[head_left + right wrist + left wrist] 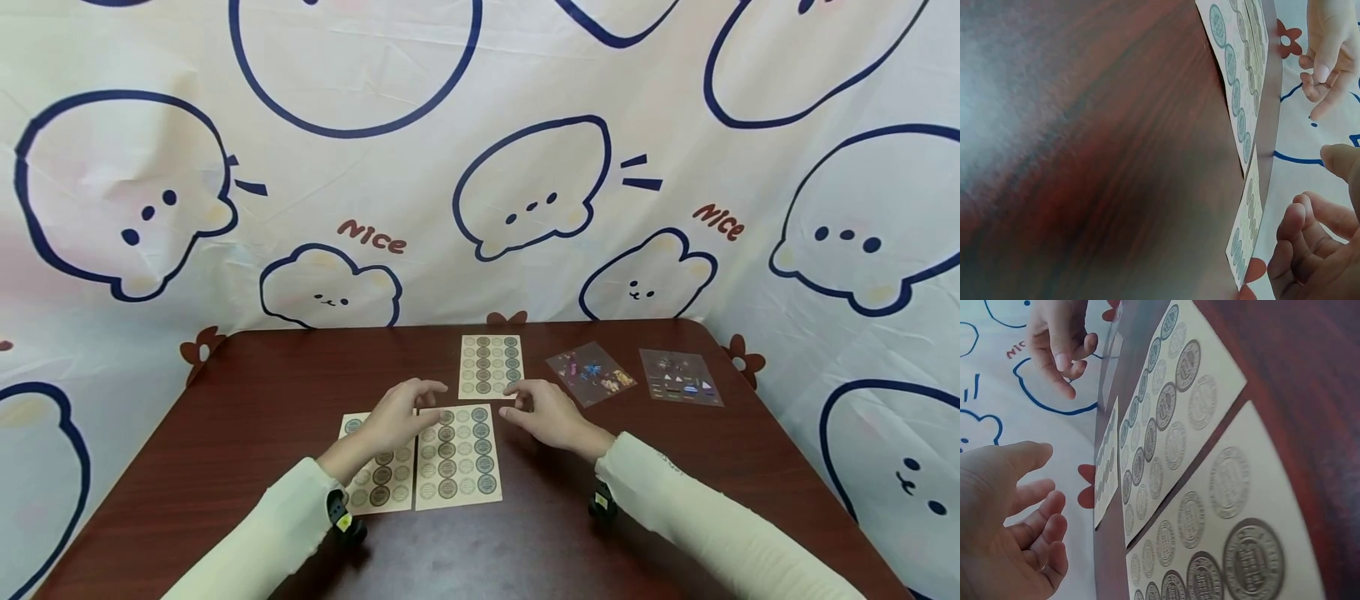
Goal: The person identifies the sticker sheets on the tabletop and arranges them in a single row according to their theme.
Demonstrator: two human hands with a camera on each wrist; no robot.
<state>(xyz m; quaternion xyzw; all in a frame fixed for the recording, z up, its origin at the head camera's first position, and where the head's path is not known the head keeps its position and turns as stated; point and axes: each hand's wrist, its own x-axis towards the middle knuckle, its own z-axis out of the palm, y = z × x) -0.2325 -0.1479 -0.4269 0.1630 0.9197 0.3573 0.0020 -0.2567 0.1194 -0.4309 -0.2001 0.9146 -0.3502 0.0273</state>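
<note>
Three cream sticker sheets with rows of round seal-like prints lie flat on the table: a left sheet point(381, 477), a middle sheet point(459, 457) beside it, and a back sheet point(487, 360) beyond. Over the left and middle sheets hovers my left hand point(396, 418), its fingers loosely bent around nothing. My right hand point(553, 417) is held in the air just right of the middle sheet, near the back sheet's lower corner, thumb and fingers apart. Both hands appear empty in the wrist views, with the left hand point(1007, 519) and right hand point(1322, 244) raised above the tabletop.
Two clear plastic sheets lie at the back right: one with colourful small pieces point(591, 373), the other with small pale and dark shapes point(681, 377). The dark red wooden table point(225, 433) ends at a printed cloth backdrop point(427, 183). Each wrist wears a black strap.
</note>
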